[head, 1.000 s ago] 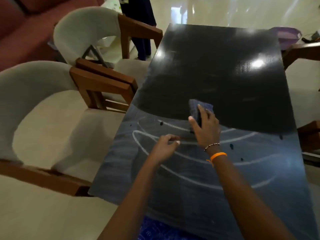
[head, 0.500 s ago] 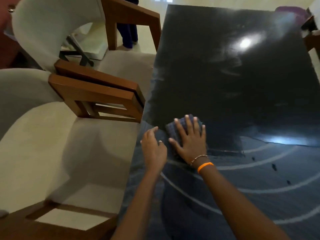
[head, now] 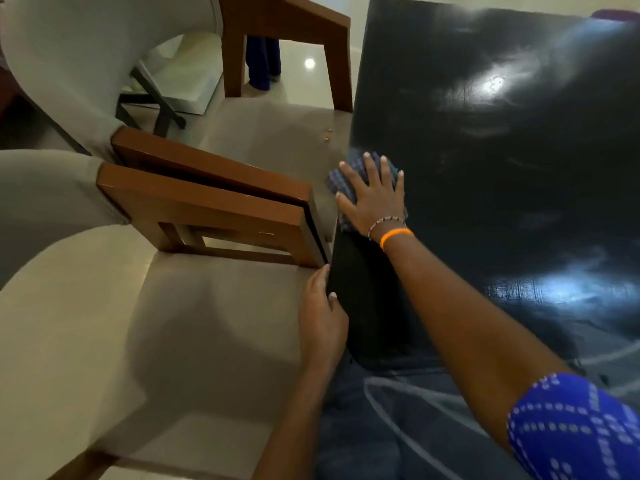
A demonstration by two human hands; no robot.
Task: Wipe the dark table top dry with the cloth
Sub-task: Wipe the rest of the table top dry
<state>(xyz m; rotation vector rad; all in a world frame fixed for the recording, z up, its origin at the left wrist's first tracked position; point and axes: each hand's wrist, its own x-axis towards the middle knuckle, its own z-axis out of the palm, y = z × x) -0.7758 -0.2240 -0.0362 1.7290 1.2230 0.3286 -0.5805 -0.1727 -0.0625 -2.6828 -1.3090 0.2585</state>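
A home's dining room. Upholstered wooden-armed chairs (head: 145, 306) fill the frame's left, pushed up to a dark table (head: 502, 168). Glossy pale floor tiles (head: 304, 74) show at top centre.

Both arms reach forward, right hand flat, left hand at the edge.
The right hand (head: 372, 199) lies palm down with fingers spread and straight, wrist banded; the left hand (head: 322, 317) curls its fingers over the worktop (head: 485, 168) edge, thumb on top.
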